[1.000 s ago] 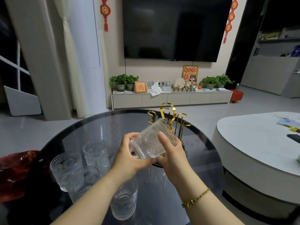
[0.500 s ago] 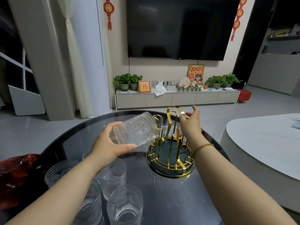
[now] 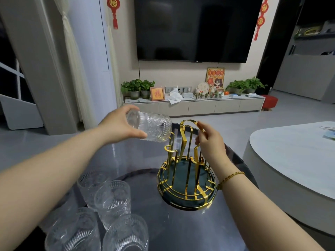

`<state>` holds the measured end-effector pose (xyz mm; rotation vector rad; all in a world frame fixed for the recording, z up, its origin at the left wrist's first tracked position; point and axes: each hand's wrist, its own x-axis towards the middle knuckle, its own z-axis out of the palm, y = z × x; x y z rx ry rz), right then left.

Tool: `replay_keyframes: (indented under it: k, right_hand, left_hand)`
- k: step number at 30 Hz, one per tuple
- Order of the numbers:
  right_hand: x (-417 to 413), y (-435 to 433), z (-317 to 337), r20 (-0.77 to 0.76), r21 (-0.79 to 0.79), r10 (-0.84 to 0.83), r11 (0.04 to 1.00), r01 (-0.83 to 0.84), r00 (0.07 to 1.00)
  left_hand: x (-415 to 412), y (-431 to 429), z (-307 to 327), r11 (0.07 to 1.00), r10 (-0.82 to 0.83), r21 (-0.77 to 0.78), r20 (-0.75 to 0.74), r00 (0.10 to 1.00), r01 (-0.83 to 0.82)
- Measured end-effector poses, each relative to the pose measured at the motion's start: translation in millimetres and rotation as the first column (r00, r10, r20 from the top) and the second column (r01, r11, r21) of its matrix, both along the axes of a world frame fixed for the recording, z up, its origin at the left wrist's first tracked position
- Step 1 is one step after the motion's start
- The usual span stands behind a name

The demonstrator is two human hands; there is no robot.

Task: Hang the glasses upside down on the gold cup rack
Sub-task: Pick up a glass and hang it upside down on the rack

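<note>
My left hand grips a clear embossed glass on its side, base toward my palm and mouth pointing right, just above the left pegs of the gold cup rack. The rack has a dark green round base with gold rails and several upright gold pegs, none holding a glass. My right hand pinches the rack's tall gold top loop from the right. Several more embossed glasses stand upright at the near left of the round dark glass table.
A white rounded coffee table stands close on the right. Beyond the dark table are grey floor, a low TV cabinet with plants and a wall television. A curtain and pillar rise at the left.
My left hand carried the glass up and to the right, over the rack's left pegs. My right hand closed its fingers on the rack's top loop.
</note>
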<state>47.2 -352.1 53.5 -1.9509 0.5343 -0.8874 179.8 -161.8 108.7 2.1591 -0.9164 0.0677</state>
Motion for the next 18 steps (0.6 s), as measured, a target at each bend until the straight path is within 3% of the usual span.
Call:
replay_keyframes:
  k: [7,13,18]
  right_hand:
    - [2,-8,-8,0.029,-0.053,0.001,0.999,0.000,1.000]
    - [2,-10,-9,0.041,-0.063,0.029,0.998,-0.026,0.999]
    - [3,-14,-12,0.069,-0.096,0.040,0.995,-0.034,0.997]
  left_hand:
    - [6,-41,36,0.965,-0.065,0.260,0.144,0.987,0.025]
    - [18,-67,41,0.856,-0.129,0.514,0.120,0.984,0.050]
    - [26,-91,29,0.829,-0.209,0.545,0.095,0.973,0.125]
